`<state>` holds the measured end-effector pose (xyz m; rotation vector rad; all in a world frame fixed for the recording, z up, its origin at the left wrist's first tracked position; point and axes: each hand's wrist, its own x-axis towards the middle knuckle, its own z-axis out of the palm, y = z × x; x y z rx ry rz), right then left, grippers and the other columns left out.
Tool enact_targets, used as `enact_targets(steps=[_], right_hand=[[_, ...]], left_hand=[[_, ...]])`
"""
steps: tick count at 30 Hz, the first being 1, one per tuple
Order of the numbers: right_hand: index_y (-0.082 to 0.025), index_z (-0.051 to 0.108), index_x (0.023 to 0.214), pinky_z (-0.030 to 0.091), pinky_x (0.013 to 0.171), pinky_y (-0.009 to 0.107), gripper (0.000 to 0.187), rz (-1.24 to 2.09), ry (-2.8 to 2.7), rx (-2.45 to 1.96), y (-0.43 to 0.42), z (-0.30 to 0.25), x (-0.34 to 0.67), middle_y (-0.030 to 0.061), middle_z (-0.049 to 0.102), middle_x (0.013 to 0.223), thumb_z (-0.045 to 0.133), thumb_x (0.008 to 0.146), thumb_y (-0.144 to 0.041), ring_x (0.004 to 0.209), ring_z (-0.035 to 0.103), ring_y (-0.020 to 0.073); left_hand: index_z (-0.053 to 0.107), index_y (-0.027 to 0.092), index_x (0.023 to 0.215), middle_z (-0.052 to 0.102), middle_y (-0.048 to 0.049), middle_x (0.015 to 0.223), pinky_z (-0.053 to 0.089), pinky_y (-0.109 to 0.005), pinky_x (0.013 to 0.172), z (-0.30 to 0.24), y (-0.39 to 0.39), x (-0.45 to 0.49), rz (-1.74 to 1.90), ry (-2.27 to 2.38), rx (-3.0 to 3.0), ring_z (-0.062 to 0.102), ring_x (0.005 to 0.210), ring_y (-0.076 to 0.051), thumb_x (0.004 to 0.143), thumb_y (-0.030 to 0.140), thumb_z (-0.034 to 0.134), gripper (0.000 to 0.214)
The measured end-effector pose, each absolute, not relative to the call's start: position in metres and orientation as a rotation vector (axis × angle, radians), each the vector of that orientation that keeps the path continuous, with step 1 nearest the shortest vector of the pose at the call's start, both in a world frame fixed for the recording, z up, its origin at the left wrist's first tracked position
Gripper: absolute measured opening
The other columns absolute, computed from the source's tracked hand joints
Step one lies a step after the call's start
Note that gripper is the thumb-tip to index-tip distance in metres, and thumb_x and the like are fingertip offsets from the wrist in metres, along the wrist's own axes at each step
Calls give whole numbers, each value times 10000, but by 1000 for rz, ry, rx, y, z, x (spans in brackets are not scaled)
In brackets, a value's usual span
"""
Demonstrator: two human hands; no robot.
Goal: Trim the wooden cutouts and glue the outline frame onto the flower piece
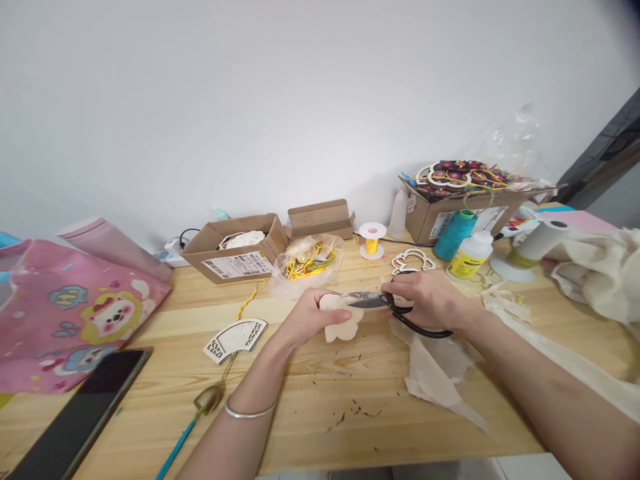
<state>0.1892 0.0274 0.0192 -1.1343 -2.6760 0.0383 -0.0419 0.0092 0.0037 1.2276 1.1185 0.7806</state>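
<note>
My left hand is closed on a small cream fabric-covered cutout with a lobed edge, held just above the wooden table. My right hand grips black scissors; their blades point left and lie against the cutout's upper edge. The scissor loops curve below my right palm. Cream fabric scraps lie under and beside my right wrist. A silver bangle circles my left wrist.
A fan-shaped wooden piece with yellow cord and a bell lies left. Behind are open cardboard boxes, a bag of yellow thread, a yellow spool, a teal spool and a glue bottle. A pink bag and phone lie left.
</note>
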Motion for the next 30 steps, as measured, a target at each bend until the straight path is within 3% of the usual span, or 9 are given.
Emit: enact_targets(steps=[18, 30], right_hand=[[-225, 619, 856, 267, 502, 245, 202, -41, -2633, -1112, 29, 18, 193, 21, 646, 734, 513, 742, -354, 630, 564, 145], [-223, 630, 851, 248, 492, 247, 194, 14, -2682, -1113, 26, 23, 190, 25, 656, 741, 516, 733, -327, 618, 561, 141]], left_hand=[[670, 102, 692, 670, -42, 649, 439, -216, 501, 6, 8, -42, 750, 1085, 1158, 580, 543, -128, 518, 269, 753, 255], [647, 112, 657, 646, -16, 612, 426, -206, 495, 3, 10, -43, 706, 1078, 1217, 563, 524, -114, 524, 286, 753, 243]])
